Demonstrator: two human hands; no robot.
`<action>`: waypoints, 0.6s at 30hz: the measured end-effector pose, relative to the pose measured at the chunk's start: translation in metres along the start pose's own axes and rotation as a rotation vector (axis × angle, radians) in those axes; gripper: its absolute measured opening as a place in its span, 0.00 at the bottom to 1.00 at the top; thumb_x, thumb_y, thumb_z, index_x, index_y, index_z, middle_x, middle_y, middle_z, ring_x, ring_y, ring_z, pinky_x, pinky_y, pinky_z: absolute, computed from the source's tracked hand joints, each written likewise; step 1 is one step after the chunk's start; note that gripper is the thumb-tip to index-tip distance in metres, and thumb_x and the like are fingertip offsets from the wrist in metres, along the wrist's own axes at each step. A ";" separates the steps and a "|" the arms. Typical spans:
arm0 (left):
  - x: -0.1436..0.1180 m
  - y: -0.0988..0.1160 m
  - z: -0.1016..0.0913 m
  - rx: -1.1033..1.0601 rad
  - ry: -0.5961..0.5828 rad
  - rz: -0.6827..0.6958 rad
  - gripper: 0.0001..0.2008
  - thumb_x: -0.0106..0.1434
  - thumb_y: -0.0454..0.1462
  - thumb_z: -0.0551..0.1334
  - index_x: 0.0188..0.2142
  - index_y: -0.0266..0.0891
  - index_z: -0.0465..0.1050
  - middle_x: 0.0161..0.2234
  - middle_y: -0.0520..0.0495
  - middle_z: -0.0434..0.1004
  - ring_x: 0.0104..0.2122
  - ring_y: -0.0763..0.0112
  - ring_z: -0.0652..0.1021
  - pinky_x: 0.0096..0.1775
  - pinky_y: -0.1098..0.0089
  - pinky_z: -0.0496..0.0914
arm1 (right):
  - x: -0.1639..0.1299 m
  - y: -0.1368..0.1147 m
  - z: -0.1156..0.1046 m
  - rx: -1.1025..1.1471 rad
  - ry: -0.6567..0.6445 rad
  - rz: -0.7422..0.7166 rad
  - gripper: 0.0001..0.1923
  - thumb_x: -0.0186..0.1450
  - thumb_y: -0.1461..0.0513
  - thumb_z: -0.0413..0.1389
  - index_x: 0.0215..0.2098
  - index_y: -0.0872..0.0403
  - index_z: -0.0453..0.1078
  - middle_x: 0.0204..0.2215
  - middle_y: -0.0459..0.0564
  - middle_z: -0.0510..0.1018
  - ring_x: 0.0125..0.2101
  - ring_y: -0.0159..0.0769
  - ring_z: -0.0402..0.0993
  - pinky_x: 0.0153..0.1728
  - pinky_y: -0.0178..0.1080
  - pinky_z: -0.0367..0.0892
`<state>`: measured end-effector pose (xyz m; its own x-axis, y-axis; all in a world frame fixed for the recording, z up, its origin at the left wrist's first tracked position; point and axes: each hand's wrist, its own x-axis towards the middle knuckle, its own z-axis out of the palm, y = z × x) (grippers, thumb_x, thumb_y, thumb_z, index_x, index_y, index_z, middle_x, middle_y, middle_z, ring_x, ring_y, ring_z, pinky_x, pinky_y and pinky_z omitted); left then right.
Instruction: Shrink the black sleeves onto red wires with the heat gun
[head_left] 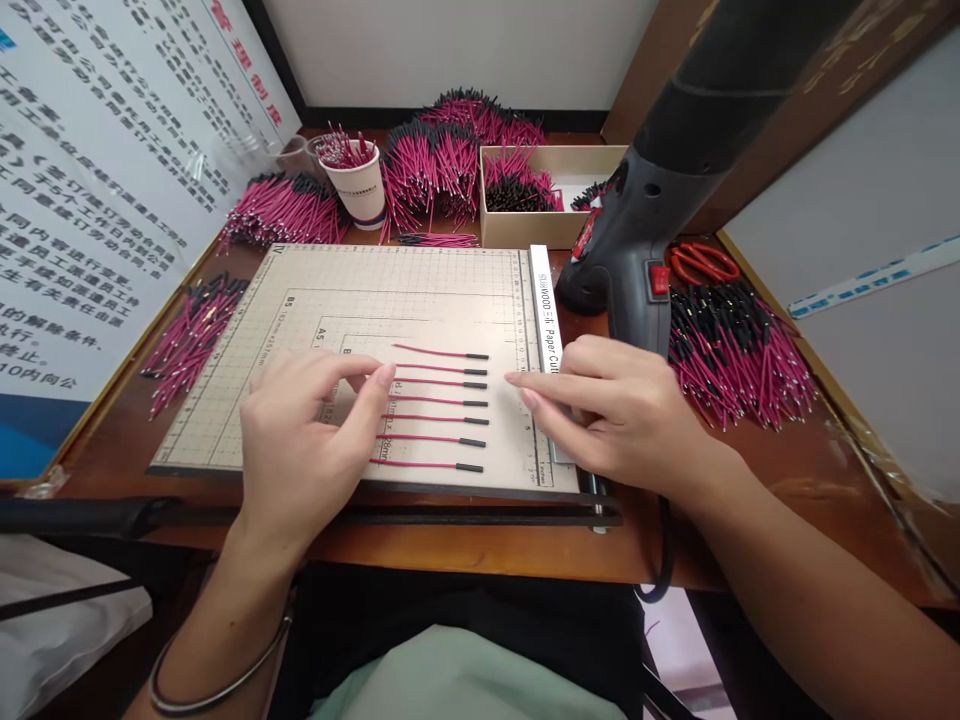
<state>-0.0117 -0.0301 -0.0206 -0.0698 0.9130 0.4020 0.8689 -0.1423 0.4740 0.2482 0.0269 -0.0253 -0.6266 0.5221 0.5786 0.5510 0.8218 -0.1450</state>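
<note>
Several short red wires (431,402), each with a black sleeve at its right end, lie in a row of roughly parallel lines on the cream paper-cutter board (420,290). The thumb and index finger of my left hand (307,430) are pinched together at the left end of the second wire from the top (439,368). Just right of the sleeved ends hovers my right hand (619,410), with index finger stretched out and thumb close below it. Nothing shows between those fingertips, and they are apart from the wires. The left ends of the lower wires are partly hidden by my left hand.
A black heat gun (637,230) stands at the right, beside red-handled pliers (703,263) and a wire pile (739,350). Behind the board are more wire piles (435,165), a paper cup (358,185) and an open box (525,228). The cutter's arm (390,515) runs along the front edge.
</note>
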 end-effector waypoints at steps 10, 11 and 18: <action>0.002 -0.003 -0.001 -0.132 0.012 -0.029 0.11 0.72 0.43 0.59 0.33 0.46 0.75 0.27 0.53 0.78 0.32 0.65 0.75 0.41 0.60 0.70 | -0.018 -0.002 -0.024 -0.394 0.046 0.582 0.37 0.70 0.55 0.59 0.73 0.56 0.58 0.66 0.69 0.69 0.62 0.64 0.70 0.55 0.61 0.72; 0.002 -0.004 -0.001 -0.134 0.009 -0.025 0.12 0.71 0.43 0.60 0.33 0.46 0.76 0.27 0.53 0.78 0.31 0.65 0.74 0.40 0.60 0.70 | -0.022 -0.002 -0.021 -0.378 0.018 0.602 0.36 0.71 0.55 0.58 0.73 0.55 0.57 0.65 0.68 0.70 0.61 0.64 0.72 0.52 0.61 0.74; 0.001 -0.007 0.000 -0.131 -0.020 -0.012 0.13 0.72 0.45 0.59 0.33 0.45 0.77 0.28 0.51 0.79 0.32 0.64 0.74 0.41 0.58 0.68 | -0.031 0.008 -0.003 -0.393 0.013 0.708 0.33 0.68 0.57 0.57 0.70 0.56 0.63 0.59 0.69 0.73 0.43 0.58 0.80 0.33 0.53 0.73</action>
<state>-0.0180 -0.0282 -0.0236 -0.0690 0.9223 0.3804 0.7963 -0.1788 0.5779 0.2743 0.0167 -0.0419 -0.0514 0.8841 0.4644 0.9695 0.1558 -0.1892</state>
